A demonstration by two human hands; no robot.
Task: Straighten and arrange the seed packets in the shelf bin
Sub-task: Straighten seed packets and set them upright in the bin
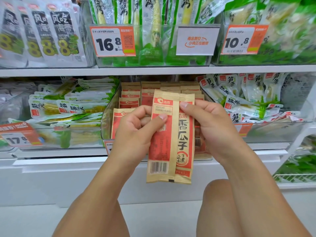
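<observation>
I hold two seed packets [171,137] upright, one overlapping the other, between my left hand [136,132] and my right hand [210,127], my left thumb on the near face. They sit just in front of the shelf bin [106,120], which stands on the lower shelf. More packets [130,101] stand in rows inside it, receding to the far end. Bins of pouches [71,106] lie to its left, others [248,98] to its right. On the shelf above it stands a bin with a price tag [112,41] on its front.
</observation>
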